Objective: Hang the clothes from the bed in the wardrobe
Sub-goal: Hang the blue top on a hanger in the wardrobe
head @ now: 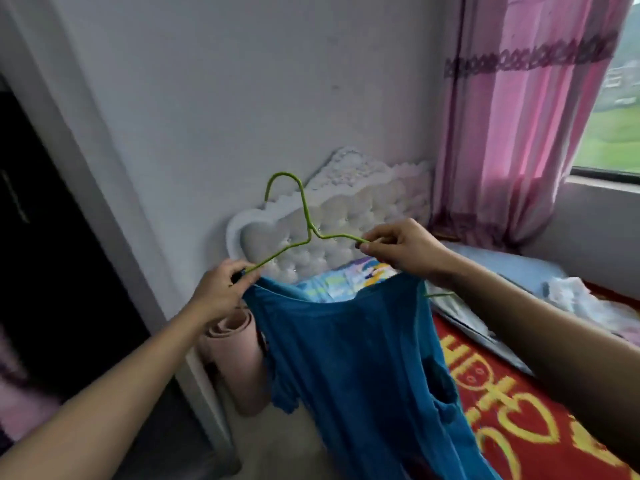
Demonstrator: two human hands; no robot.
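Note:
A blue T-shirt point(353, 368) hangs in the air in front of me, its neckline held up between my two hands. A thin green wire hanger point(304, 209) stands above it, hook up. My left hand point(221, 289) pinches the hanger's left arm together with the shirt's left shoulder. My right hand point(401, 247) pinches the hanger's right arm near the shirt's right shoulder. A green tip of the hanger point(440, 294) pokes out under my right wrist. The dark wardrobe opening point(41, 237) is at the far left.
The bed point(519, 410) with a red and yellow cover lies at the right, with a white tufted headboard point(346, 209) against the wall. Pale clothes point(571, 296) lie on the bed. A rolled pink mat point(239, 358) stands beside the bed. A pink curtain point(519, 116) hangs by the window.

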